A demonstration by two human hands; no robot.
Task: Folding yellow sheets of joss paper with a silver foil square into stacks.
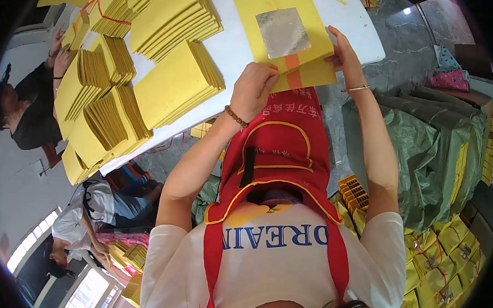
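Note:
A yellow paper sheet (248, 14) lies at the table's near edge, with a silvery square patch and an orange stripe on it. Its near part is folded, and the flap (317, 74) sticks out over the edge above my red apron. My left hand (254, 90), a beaded bracelet at its wrist, is closed in a pinch on the fold beside the orange stripe. At the sheet's right side my right hand (347, 60) grips the flap's corner with its lower fingers, while its index finger points up along the edge. The right fingertips are partly hidden.
Stacks of folded yellow paper (177, 86) cover the left of the white table (230, 47), one bundle (110, 10) tied with red string. Two other people work at the left. Green sheeting (408, 157) and tied yellow bundles (435, 270) lie at the right.

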